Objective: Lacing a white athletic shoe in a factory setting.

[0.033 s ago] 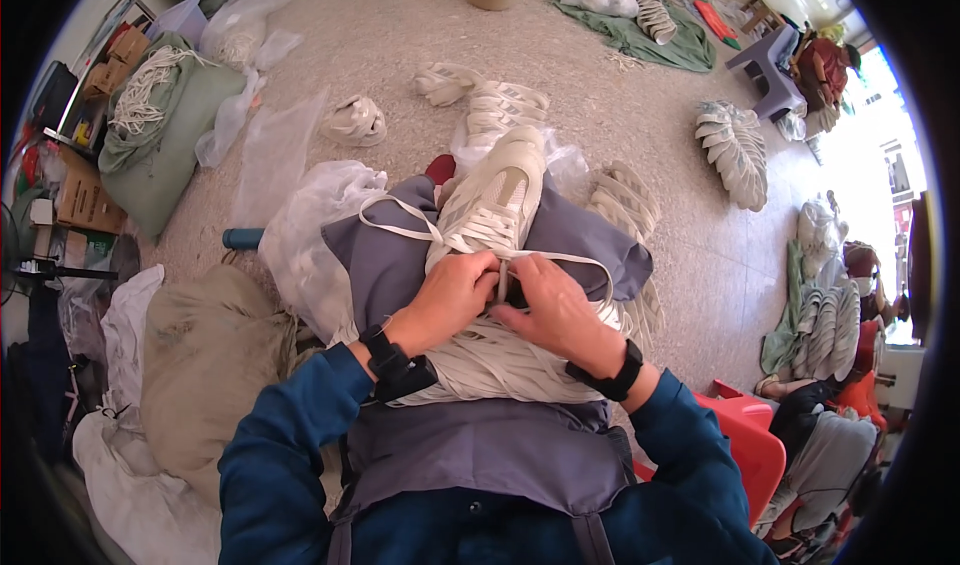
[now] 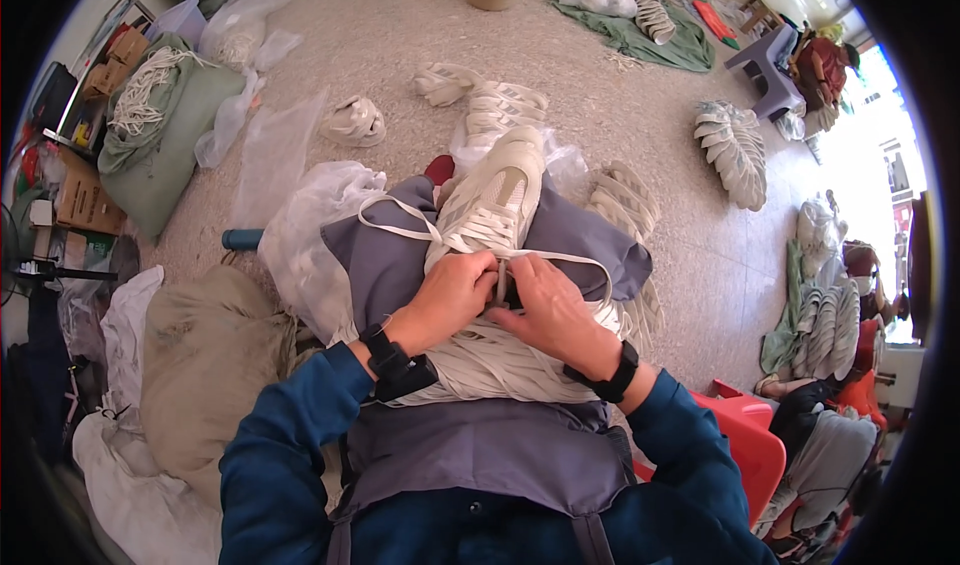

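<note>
A beige and white sneaker lies over my lap, its toe pointing away from me and its upper part-laced. One loose end of its white shoelace loops out to the left; another stretch arcs right beyond my fingers. My left hand is closed at the shoe's opening, thumb and forefinger pinched on the lace by the tongue. Opposite it, my right hand pinches there too, fingertips bent over the lace. The fingers partly hide the tongue and collar. Below both wrists, a thick bundle of white laces rests across my grey apron.
Stacked shoe uppers lie on the floor to the right, others just ahead. A red plastic stool stands by my right elbow. Sacks and clear plastic bags crowd the left. People sit along the right side.
</note>
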### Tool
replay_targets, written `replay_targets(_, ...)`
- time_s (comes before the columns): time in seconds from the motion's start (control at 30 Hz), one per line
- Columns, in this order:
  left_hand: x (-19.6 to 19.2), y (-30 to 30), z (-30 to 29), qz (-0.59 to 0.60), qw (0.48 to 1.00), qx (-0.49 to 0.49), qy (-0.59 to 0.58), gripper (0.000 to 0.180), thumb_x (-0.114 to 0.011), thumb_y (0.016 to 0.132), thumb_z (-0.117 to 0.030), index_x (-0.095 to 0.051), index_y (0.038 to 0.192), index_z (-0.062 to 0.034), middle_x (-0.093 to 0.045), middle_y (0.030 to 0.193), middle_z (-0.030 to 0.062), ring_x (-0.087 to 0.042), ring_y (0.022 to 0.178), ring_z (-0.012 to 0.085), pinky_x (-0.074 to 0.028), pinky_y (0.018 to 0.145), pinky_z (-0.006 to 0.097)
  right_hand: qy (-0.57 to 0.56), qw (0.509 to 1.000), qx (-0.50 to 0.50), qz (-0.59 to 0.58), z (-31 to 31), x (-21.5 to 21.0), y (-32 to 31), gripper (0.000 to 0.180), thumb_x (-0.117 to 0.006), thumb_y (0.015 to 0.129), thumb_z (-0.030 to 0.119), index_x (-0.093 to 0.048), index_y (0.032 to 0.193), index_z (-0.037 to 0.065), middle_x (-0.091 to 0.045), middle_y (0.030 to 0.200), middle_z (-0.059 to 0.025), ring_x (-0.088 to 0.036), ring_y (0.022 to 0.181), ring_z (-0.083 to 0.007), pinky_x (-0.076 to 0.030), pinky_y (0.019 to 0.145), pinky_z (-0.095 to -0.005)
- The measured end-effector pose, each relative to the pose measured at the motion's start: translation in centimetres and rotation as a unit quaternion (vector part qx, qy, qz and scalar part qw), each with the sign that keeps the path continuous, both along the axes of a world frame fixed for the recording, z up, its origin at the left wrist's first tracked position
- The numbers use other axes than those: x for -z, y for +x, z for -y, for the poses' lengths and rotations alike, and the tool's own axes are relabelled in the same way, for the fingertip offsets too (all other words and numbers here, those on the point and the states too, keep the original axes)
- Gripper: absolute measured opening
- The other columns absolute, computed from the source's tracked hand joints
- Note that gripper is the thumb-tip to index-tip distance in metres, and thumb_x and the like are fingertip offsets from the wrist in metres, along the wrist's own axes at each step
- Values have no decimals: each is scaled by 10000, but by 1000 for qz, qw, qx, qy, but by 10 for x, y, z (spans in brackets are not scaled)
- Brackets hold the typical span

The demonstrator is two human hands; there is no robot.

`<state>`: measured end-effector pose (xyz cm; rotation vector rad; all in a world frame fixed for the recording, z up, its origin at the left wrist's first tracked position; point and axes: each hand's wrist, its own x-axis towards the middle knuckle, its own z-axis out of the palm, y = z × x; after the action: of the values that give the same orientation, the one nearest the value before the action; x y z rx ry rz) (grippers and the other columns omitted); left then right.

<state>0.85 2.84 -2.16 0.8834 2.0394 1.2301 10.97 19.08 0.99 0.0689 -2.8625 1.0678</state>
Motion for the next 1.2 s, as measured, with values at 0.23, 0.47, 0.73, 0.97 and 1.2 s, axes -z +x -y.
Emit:
replay_targets(0.23, -53, -35, 55, 249, 967, -27, 51, 149, -618, 1004, -116, -679, 967, 15, -684, 751, 55, -665, 650, 123, -577, 643, 270, 21, 1000, -6, -18, -12, 5, -5, 403, -781, 809, 151, -541, 1088, -14, -595, 1007, -189, -605, 958, -389, -496, 806, -449)
replay_targets(0.47, -44, -31, 122, 207, 975, -85, -12, 137, -630, 1003, -131, -671, 1008, 0, -666, 865, 31, -646, 746, 101, -541, 667, 249, 20, 991, 60, -115, -6, -9, -13, 271, -737, 818, 99, -598, 1032, 7, -592, 1064, -176, -587, 994, -372, -487, 838, -447)
replay_targets(0.73, -51, -19, 83, -144, 985, -95, 0, 140, -706, 919, -81, -658, 1032, -14, -645, 916, 68, -630, 727, 161, -491, 639, 284, 92, 988, -36, -122, -12, -7, -28, 245, -705, 811, 43, -680, 1055, 42, -553, 1230, -167, -516, 1198, -403, -431, 980, -490)
replay_targets(0.97, -35, -28, 47, -277, 950, -136, 44, 286, -734, 873, -99, -628, 1123, -9, -631, 1105, 131, -625, 1026, 327, -509, 876, 394, -2, 999, -48, -13, 6, -18, -10, 117, -698, 858, 47, -686, 968, 8, -636, 803, -75, -661, 881, -261, -486, 881, -376)
replay_targets(1.2, -7, -44, 22, -236, 969, -65, 26, 522, -764, 843, -139, -557, 1302, -4, -556, 1301, 193, -547, 1202, 392, -445, 1023, 435, -398, 890, 28, 220, 11, -12, 5, 165, -670, 963, 125, -646, 916, -31, -623, 736, -94, -587, 660, -145, -484, 637, -304)
